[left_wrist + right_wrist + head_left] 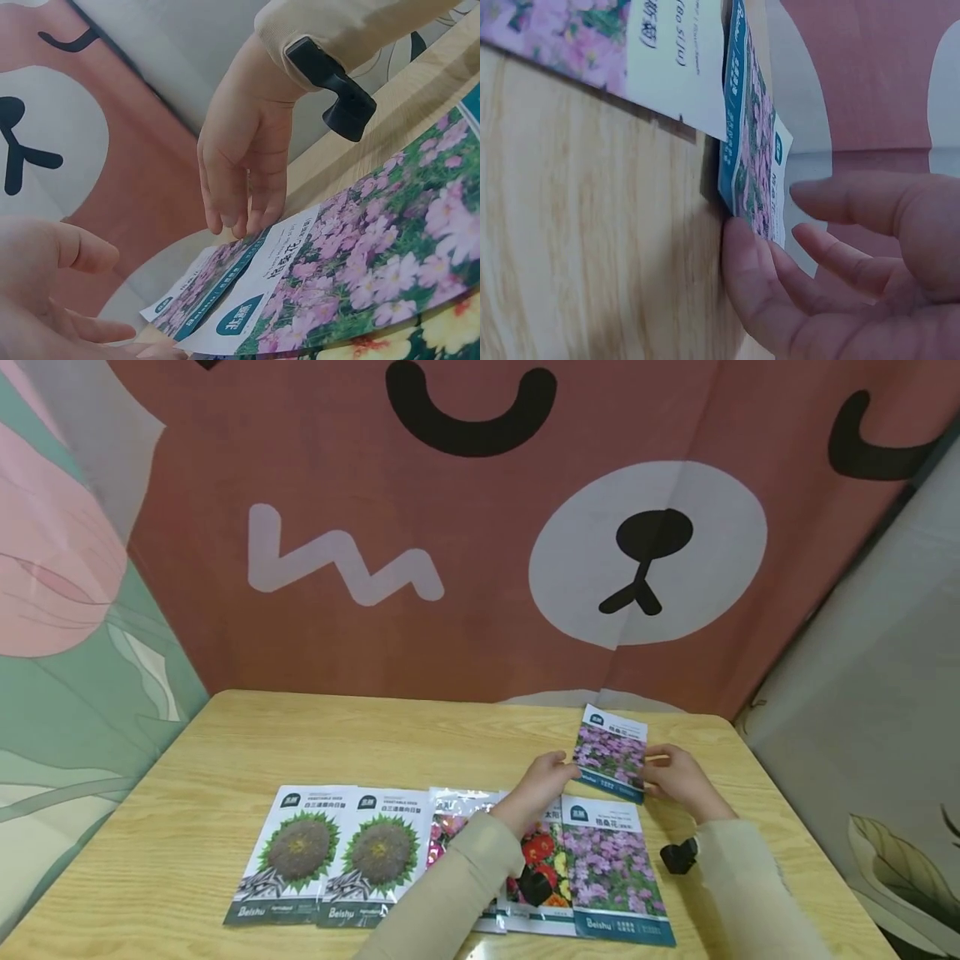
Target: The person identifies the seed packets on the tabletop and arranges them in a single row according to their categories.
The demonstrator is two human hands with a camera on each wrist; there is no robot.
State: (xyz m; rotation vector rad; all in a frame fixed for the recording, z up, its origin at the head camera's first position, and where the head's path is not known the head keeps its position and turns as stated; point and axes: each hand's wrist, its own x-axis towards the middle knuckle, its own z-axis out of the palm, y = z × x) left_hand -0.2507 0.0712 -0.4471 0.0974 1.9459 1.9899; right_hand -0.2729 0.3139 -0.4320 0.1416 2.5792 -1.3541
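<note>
A seed packet with pink-purple flowers [611, 752] lies toward the back right, between my two hands. My left hand [534, 791] is at its lower left edge, and in the left wrist view the left thumb [90, 251] stands apart from the fingers. At the packet's right edge is my right hand [678, 781]. The right wrist view shows a fingertip [742, 236] against that edge, with the thumb apart from the packet. Just in front lies a matching flower packet [611, 868], its top close to the other's lower edge.
Two sunflower seed packets [300, 852] [378, 852] lie in the front row at left. A pink-flower packet [444, 831] and a red-and-yellow-flower packet [542, 852] are partly covered by my left arm. The wooden table [360, 735] meets a bear-print curtain [472, 643] behind.
</note>
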